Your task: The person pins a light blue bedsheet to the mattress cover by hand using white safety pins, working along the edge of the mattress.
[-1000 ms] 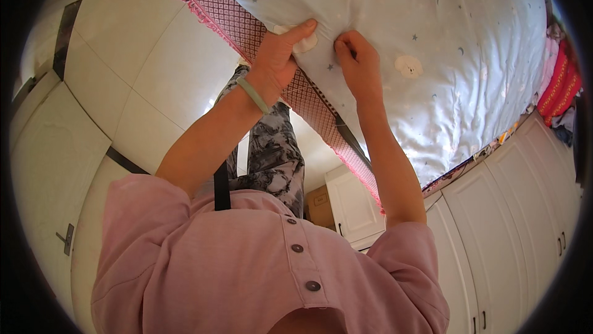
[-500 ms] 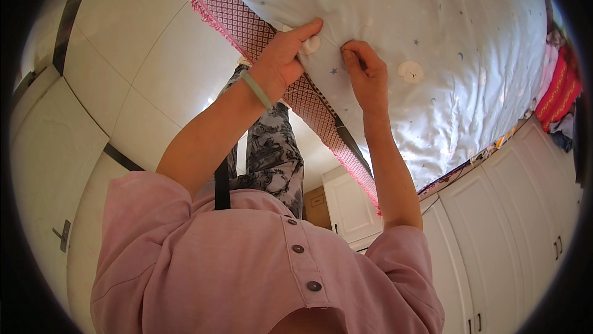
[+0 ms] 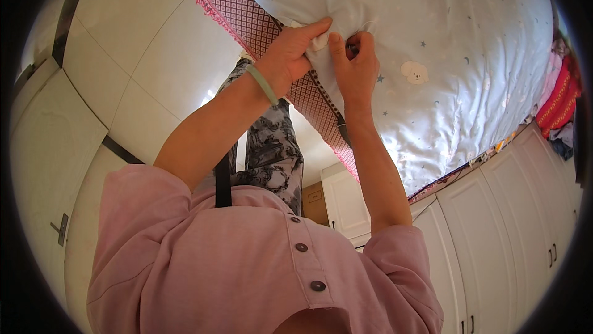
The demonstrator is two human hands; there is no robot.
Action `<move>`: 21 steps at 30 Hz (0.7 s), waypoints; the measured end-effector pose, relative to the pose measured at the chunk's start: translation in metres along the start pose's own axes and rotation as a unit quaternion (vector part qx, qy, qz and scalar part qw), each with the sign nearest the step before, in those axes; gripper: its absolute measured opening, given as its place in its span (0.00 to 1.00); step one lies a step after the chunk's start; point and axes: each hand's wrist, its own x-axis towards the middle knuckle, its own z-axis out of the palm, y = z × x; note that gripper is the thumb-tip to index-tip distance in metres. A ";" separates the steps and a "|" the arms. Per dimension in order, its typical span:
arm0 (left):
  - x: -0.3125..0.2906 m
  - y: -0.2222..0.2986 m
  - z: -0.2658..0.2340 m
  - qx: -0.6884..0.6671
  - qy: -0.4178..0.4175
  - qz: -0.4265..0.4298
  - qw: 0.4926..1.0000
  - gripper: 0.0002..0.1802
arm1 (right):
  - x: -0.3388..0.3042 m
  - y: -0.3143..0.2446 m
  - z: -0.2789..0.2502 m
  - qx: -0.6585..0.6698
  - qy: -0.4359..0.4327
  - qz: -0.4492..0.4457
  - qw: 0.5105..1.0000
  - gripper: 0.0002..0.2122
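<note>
**Entry: two hands gathering the edge of a pale quilt on a bed**

Head view (the only view).

- Left hand [image 3: 290,56]: fingers closed, pinching a small bunch of the quilt's edge; a pale green bangle [image 3: 262,84] sits on the wrist.
- Right hand [image 3: 353,65]: fingers curled and pressed together, pinching the same bunch of cloth just beside the left hand, fingertips nearly touching it.
- Quilt [image 3: 432,31]: pale blue-white, printed with small stars, moons and a little bear motif; it lies spread over the bed and fills the upper right of the picture. The gripped spot is at its near edge.
- Pink patterned bedcover [image 3: 247,16]: diamond weave with a fringed border, lying under the quilt and showing along the bed's side.
- White cupboards [image 3: 519,235]: along the lower right, doors shut.
- Floor [image 3: 123,74]: large pale tiles, left of the bed.
- Folded red and coloured cloths [image 3: 559,102]: at the far right rim (too small to sort out).

Risk, as a judgement: the hold is a fingertip pinch on soft, thick fabric. A hard pull could let the bunch slip out of one hand, or drag the bedcover askew along with the quilt.
</note>
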 end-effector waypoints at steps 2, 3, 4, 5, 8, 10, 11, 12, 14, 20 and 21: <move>0.003 -0.002 0.000 -0.003 0.002 0.003 1.000 0.14 | 0.002 -0.001 0.002 -0.002 0.017 0.001 1.000 0.19; 0.003 -0.002 -0.001 0.001 0.002 0.007 1.000 0.14 | 0.003 -0.002 0.004 0.001 0.022 0.002 1.000 0.18; 0.001 -0.001 0.001 0.004 0.001 0.010 1.000 0.14 | 0.003 -0.002 0.005 0.003 0.026 0.002 1.000 0.18; 0.000 -0.001 0.002 0.008 0.000 0.014 1.000 0.14 | 0.004 -0.003 0.006 0.005 0.031 0.003 0.999 0.17; -0.002 -0.002 0.003 0.025 0.007 0.029 0.999 0.15 | 0.003 -0.004 0.008 0.017 0.047 0.001 0.999 0.17; -0.004 -0.003 0.005 0.024 0.012 0.037 0.999 0.15 | 0.003 -0.004 0.010 0.016 0.054 0.002 0.998 0.17; -0.004 -0.002 0.007 0.024 0.014 0.041 0.999 0.15 | 0.003 -0.004 0.011 0.016 0.058 0.004 0.998 0.17; -0.005 -0.002 0.007 0.024 0.015 0.036 0.999 0.16 | 0.003 -0.004 0.012 0.019 0.063 0.004 0.998 0.17; -0.005 -0.002 0.005 0.022 0.018 0.027 0.999 0.16 | 0.003 -0.004 0.014 0.025 0.072 0.003 0.997 0.16; -0.003 -0.003 0.001 0.016 0.002 0.026 1.000 0.19 | 0.004 -0.018 0.013 0.032 0.046 0.006 0.998 0.13; -0.004 -0.004 0.001 0.024 0.007 0.033 0.999 0.20 | 0.004 -0.020 0.011 0.013 0.029 -0.008 0.999 0.13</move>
